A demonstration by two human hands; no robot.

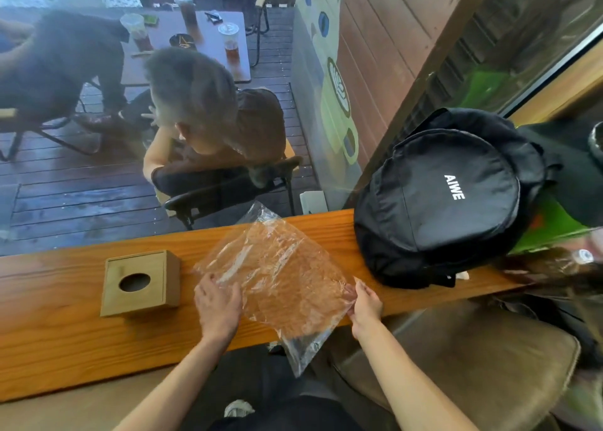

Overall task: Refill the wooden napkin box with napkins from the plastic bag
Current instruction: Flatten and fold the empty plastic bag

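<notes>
A clear plastic bag (280,274) lies flat and crumpled on the wooden counter (58,342), one corner hanging over the near edge. No napkins show inside it. My left hand (218,305) rests palm down on the bag's left edge, fingers spread. My right hand (364,303) pinches the bag's right edge between thumb and fingers. The wooden napkin box (141,282) stands to the left of my left hand, apart from the bag, with a round hole in its top; a bit of pale paper shows in the hole.
A black backpack (447,199) marked AIWE stands on the counter right of the bag. Behind the counter is a glass pane; beyond it people sit at a table with drinks. A brown cushioned seat (473,359) is at lower right.
</notes>
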